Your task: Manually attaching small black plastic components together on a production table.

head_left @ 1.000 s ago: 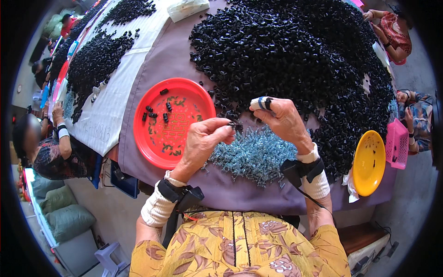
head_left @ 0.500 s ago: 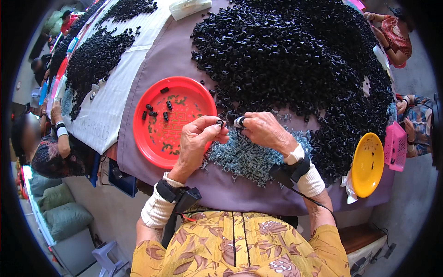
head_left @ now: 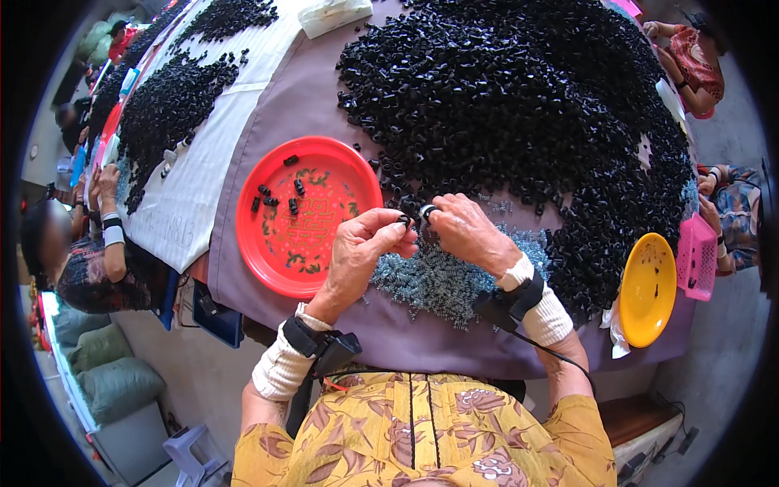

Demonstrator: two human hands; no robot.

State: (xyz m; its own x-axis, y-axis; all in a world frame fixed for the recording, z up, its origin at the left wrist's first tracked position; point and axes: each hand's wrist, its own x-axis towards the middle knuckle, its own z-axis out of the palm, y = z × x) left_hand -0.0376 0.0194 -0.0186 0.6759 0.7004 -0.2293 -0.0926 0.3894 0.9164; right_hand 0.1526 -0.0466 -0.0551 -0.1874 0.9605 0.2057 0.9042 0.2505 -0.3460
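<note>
Several black pieces (head_left: 299, 187) in a red tray (head_left: 268, 253)

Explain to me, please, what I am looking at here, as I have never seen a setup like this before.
There is no machine at work: these are a person's bare left hand and right hand, with black devices strapped at the wrists. The view looks down from a wide fisheye camera worn on the head, so straight edges bend. On the purple cloth lie a large heap of black parts, a pile of small bluish coils and a red plate with a few black pieces. The left fingers pinch a small black part; whether the right fingers hold anything, I cannot tell.
</note>
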